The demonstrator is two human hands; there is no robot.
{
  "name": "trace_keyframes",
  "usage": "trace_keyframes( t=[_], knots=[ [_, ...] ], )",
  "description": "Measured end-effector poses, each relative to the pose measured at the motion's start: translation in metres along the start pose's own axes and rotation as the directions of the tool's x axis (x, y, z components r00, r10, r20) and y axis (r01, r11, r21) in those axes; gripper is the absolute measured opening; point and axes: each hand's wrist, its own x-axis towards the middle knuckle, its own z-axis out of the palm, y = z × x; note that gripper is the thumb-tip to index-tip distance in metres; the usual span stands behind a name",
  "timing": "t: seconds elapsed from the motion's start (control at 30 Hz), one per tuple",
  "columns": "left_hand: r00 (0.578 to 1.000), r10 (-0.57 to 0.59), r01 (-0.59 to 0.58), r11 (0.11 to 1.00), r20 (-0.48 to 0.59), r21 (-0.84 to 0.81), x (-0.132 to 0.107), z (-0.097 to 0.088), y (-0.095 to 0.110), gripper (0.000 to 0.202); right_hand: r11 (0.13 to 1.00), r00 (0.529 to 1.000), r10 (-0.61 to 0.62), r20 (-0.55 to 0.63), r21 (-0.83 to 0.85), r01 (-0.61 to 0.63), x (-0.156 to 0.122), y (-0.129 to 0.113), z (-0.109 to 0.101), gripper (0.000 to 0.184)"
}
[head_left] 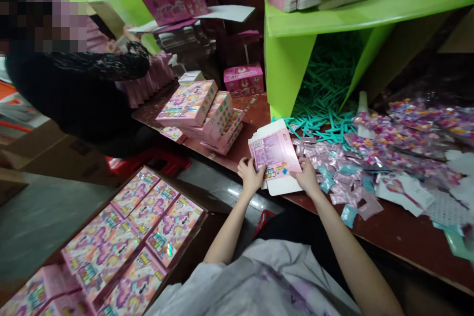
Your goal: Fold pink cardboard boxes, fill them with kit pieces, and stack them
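Note:
Between my two hands is a pink printed carton point(274, 155) with white end flaps, held tilted over the near edge of the table. My left hand point(252, 176) grips its left side, thumb on the printed face. At the lower right corner, the fingers of my right hand point(305, 176) are closed on the same carton. Whether anything lies inside it is hidden. Just right of it lie small pink sachets point(318, 153) and blue sachets point(326, 177). Teal sticks point(329, 126) spill toward the carton from behind.
A green bin point(289, 69) lies on its side, full of teal sticks. Finished-looking boxes point(188, 101) are stacked left on the brown table point(411, 242). More boxes fill a large carton point(202, 227) at lower left. Bags of colourful pieces point(400, 133) lie right. A person point(81, 94) works at left.

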Motion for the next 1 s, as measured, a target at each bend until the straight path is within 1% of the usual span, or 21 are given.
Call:
trace_keyframes(
  t=[0.07, 0.1, 0.13, 0.2, 0.27, 0.3, 0.37, 0.4, 0.43, 0.47, 0.53, 0.57, 0.6, 0.63, 0.7, 0.73, 0.77, 0.8, 0.9, 0.93, 1.0],
  knots=[
    [0.998, -0.058, 0.059, 0.963, 0.014, -0.263, -0.001, -0.009, 0.011, 0.055, 0.967, 0.986, -0.003, 0.166, 0.253, -0.039, -0.016, -0.011, -0.01, 0.047],
    [0.993, -0.098, 0.116, 0.901, 0.063, -0.418, -0.001, -0.014, 0.018, 0.053, 0.953, 0.974, -0.036, 0.223, 0.302, -0.034, -0.024, -0.017, -0.015, 0.048],
    [0.985, -0.122, 0.171, 0.815, 0.124, -0.554, -0.003, -0.019, 0.027, 0.052, 0.957, 0.971, -0.067, 0.228, 0.29, -0.002, -0.033, -0.023, -0.02, 0.048],
    [0.969, -0.129, 0.243, 0.635, 0.21, -0.733, -0.007, -0.024, 0.044, 0.051, 0.988, 0.984, -0.108, 0.14, 0.124, 0.091, -0.049, -0.032, -0.028, 0.049],
    [0.974, -0.138, 0.224, 0.53, 0.178, -0.818, -0.015, -0.023, 0.058, 0.053, 0.989, 0.99, -0.135, 0.037, -0.053, 0.137, -0.064, -0.038, -0.035, 0.049],
    [0.978, -0.149, 0.2, 0.502, 0.144, -0.841, -0.019, -0.021, 0.064, 0.053, 0.987, 0.99, -0.137, 0.028, -0.08, 0.139, -0.07, -0.039, -0.038, 0.048],
    [0.977, -0.155, 0.204, 0.457, 0.148, -0.866, -0.03, -0.017, 0.069, 0.046, 0.993, 0.985, -0.116, 0.131, -0.012, 0.118, -0.081, -0.037, -0.048, 0.041],
    [0.971, -0.144, 0.234, 0.442, 0.189, -0.866, -0.036, -0.015, 0.07, 0.041, 0.994, 0.975, -0.099, 0.199, 0.056, 0.089, -0.086, -0.034, -0.055, 0.038],
    [0.956, -0.113, 0.293, 0.431, 0.271, -0.854, -0.043, -0.013, 0.07, 0.037, 0.99, 0.965, -0.082, 0.25, 0.13, 0.051, -0.091, -0.031, -0.063, 0.037],
    [0.922, -0.067, 0.372, 0.425, 0.381, -0.825, -0.051, -0.012, 0.071, 0.035, 0.979, 0.962, -0.064, 0.265, 0.201, 0.009, -0.097, -0.026, -0.072, 0.037],
    [0.803, 0.055, 0.508, 0.458, 0.594, -0.729, -0.067, -0.012, 0.071, 0.034, 0.942, 0.984, -0.01, 0.179, 0.333, -0.051, -0.108, -0.016, -0.089, 0.038],
    [0.751, 0.111, 0.527, 0.492, 0.65, -0.693, -0.074, -0.012, 0.073, 0.035, 0.916, 0.994, 0.019, 0.108, 0.397, -0.06, -0.114, -0.011, -0.095, 0.038],
    [0.719, 0.166, 0.515, 0.526, 0.675, -0.677, -0.08, -0.011, 0.074, 0.04, 0.888, 0.998, 0.046, 0.051, 0.456, -0.064, -0.12, -0.005, -0.099, 0.04],
    [0.712, 0.216, 0.476, 0.552, 0.668, -0.685, -0.084, -0.01, 0.076, 0.049, 0.86, 0.997, 0.07, 0.019, 0.506, -0.07, -0.125, 0.001, -0.101, 0.042],
    [0.736, 0.301, 0.35, 0.598, 0.606, -0.721, -0.089, -0.006, 0.078, 0.07, 0.815, 0.995, 0.097, -0.004, 0.574, -0.077, -0.136, 0.014, -0.102, 0.052],
    [0.745, 0.329, 0.292, 0.622, 0.58, -0.727, -0.091, -0.004, 0.079, 0.075, 0.81, 0.994, 0.108, -0.021, 0.582, -0.076, -0.141, 0.02, -0.1, 0.058],
    [0.752, 0.341, 0.248, 0.647, 0.564, -0.721, -0.092, -0.001, 0.079, 0.073, 0.82, 0.992, 0.116, -0.043, 0.568, -0.072, -0.145, 0.026, -0.099, 0.062],
    [0.766, 0.337, 0.213, 0.672, 0.548, -0.71, -0.094, 0.002, 0.079, 0.065, 0.842, 0.99, 0.119, -0.077, 0.536, -0.059, -0.148, 0.033, -0.097, 0.064],
    [0.802, 0.28, 0.167, 0.744, 0.528, -0.647, -0.102, 0.008, 0.078, 0.028, 0.916, 0.981, 0.082, -0.176, 0.401, -0.005, -0.152, 0.049, -0.092, 0.068],
    [0.796, 0.273, 0.161, 0.765, 0.54, -0.624, -0.105, 0.01, 0.079, 0.024, 0.931, 0.978, 0.064, -0.196, 0.364, 0.012, -0.152, 0.053, -0.091, 0.061],
    [0.773, 0.274, 0.166, 0.783, 0.572, -0.6, -0.11, 0.013, 0.08, 0.027, 0.946, 0.971, 0.056, -0.232, 0.324, 0.023, -0.147, 0.059, -0.089, 0.033]
  ],
)
